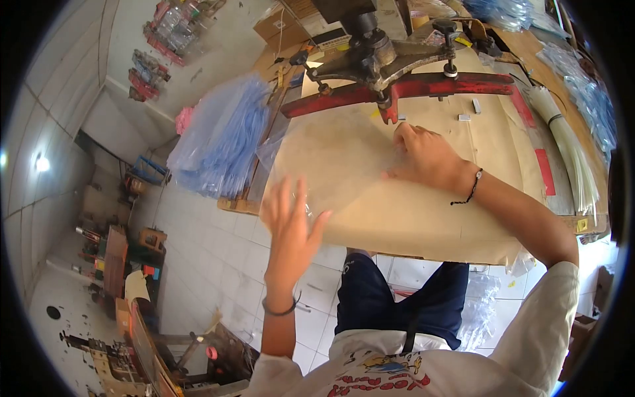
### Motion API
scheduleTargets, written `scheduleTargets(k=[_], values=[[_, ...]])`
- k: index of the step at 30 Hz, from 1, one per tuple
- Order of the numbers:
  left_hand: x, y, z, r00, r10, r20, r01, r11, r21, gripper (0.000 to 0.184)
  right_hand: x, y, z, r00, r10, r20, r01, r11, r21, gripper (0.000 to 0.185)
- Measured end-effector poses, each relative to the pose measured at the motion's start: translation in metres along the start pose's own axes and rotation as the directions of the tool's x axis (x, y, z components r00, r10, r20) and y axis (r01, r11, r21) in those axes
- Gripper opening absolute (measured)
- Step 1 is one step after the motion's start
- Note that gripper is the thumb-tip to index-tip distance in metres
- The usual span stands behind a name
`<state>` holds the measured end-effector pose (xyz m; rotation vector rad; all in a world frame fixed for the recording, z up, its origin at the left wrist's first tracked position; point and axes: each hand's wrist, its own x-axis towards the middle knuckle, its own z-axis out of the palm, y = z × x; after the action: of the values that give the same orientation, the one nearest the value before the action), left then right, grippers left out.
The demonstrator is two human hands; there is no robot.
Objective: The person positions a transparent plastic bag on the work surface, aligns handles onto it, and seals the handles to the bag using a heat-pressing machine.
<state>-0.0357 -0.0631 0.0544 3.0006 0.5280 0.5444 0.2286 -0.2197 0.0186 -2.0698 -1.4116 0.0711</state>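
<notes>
A clear plastic sheet (331, 152) lies on the brown paper covering (423, 221) of the worktable, below a press with a red bar (456, 86). My left hand (288, 218) is open, its fingers spread over the sheet's lower left edge. At the sheet's right side, my right hand (428, 155) has its fingers curled in on the plastic, close to the middle of the bar; its fingertips are partly hidden. Small metal pieces (464, 118) lie on the paper just right of that hand.
A thick stack of bluish plastic bags (221, 139) hangs over the table's left edge. On the right lie a bundle of pale strips (562, 145) and more clear plastic (582, 99). The press's metal arms (380, 63) stand low above the far part of the table. A cardboard box (281, 26) is behind.
</notes>
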Motion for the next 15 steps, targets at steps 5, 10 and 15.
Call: scheduleTargets(k=[5, 10, 15], values=[[0.094, 0.037, 0.031, 0.941, 0.316, -0.118, -0.337, 0.857, -0.39, 0.027, 0.003, 0.005, -0.001, 0.999, -0.008, 0.036, 0.009, 1.0, -0.019, 0.067], [0.134, 0.019, 0.079, 0.881, 0.419, -0.222, -0.472, 0.814, -0.338, 0.017, 0.004, -0.002, -0.01, 0.996, 0.071, 0.053, -0.071, 0.998, -0.001, 0.066], [0.131, 0.014, 0.087, 0.916, 0.341, -0.211, -0.4, 0.818, -0.414, 0.017, 0.006, 0.004, -0.005, 1.0, 0.003, 0.019, -0.003, 0.999, -0.04, 0.049]])
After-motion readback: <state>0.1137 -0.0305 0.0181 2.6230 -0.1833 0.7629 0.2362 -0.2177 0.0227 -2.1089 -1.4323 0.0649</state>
